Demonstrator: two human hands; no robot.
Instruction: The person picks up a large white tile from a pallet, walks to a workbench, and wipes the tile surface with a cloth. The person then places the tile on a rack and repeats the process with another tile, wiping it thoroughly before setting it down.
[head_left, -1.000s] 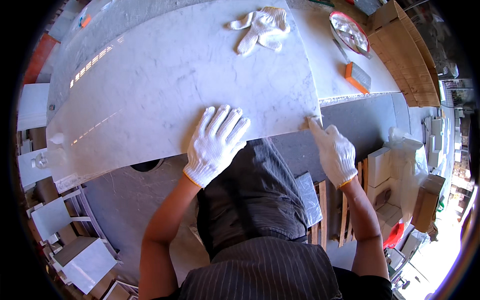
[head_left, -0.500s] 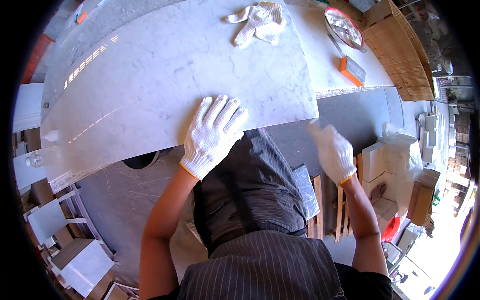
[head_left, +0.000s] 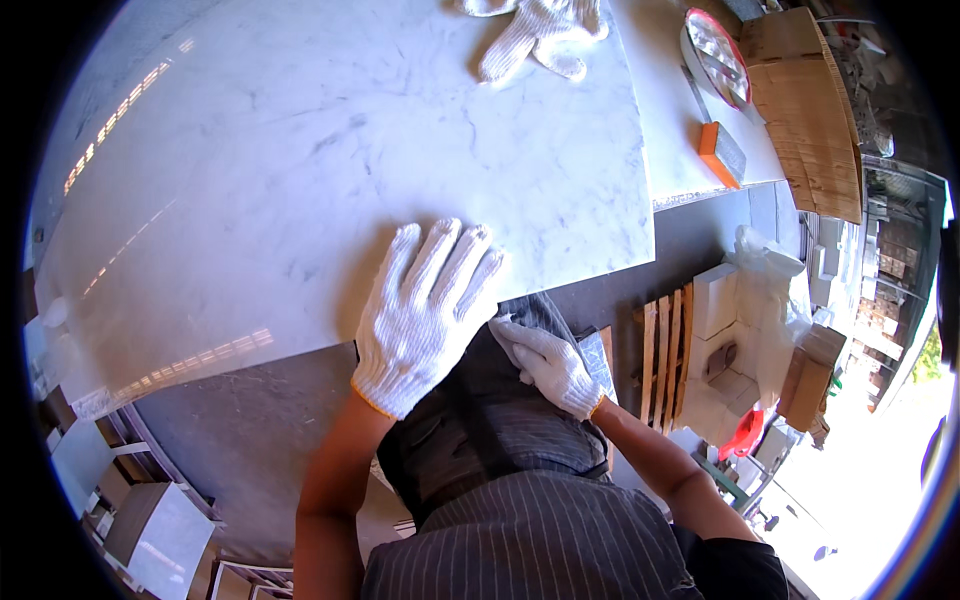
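A large white marble slab (head_left: 290, 170) with grey veining spreads out in front of me, its near edge just over my lap. Gloved in white knit, my left hand (head_left: 420, 315) lies on the slab near that edge, fingers stretched out and slightly spread. My right hand (head_left: 552, 368), in a matching glove, is just below the edge, close beside the left. Its fingers point left and look bent together; whatever they may hold is hidden. Farther up on the slab rests a loose white knit glove (head_left: 540, 42).
Right of the slab, a lower white surface (head_left: 665, 150) carries an orange-and-grey sanding block (head_left: 722, 155) and a red-rimmed bowl (head_left: 690, 55) with a tool in it. A cardboard box (head_left: 805, 110) stands beside them. Wooden slats (head_left: 665, 350) and plastic-wrapped white blocks (head_left: 720, 300) stand lower right.
My right hand has swung left from beyond the slab's right corner to beside my left hand. The left hand stays flat on the slab. The view has shifted slightly.
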